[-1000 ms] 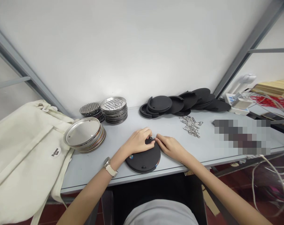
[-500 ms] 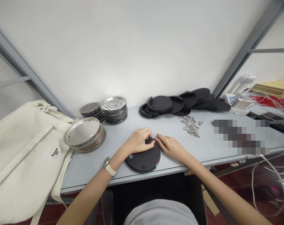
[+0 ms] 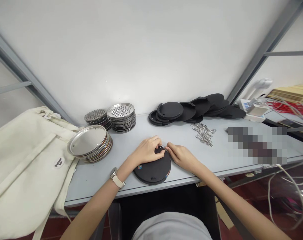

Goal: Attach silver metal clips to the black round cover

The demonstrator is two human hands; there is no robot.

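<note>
Near the table's front edge lies a black round disc (image 3: 153,170) with a small hole and a bit of coloured edge showing on its right. My left hand (image 3: 148,150) rests over its upper part, thumb and fingers closed on the rim. At that rim a small metal clip (image 3: 162,147) shows between the two hands. My right hand (image 3: 180,155) pinches the clip's right end with thumb and forefinger; its finer shape is hidden by the fingers. Behind, to the right, a pile of metal clips (image 3: 205,134) lies on the table.
Black round covers (image 3: 170,110) lie overlapped along the wall. On the left stand a stack of metal discs (image 3: 87,141) and stacks of grater-like discs (image 3: 121,111). A cream canvas bag (image 3: 28,173) leans at far left. White cables (image 3: 271,196) hang at right.
</note>
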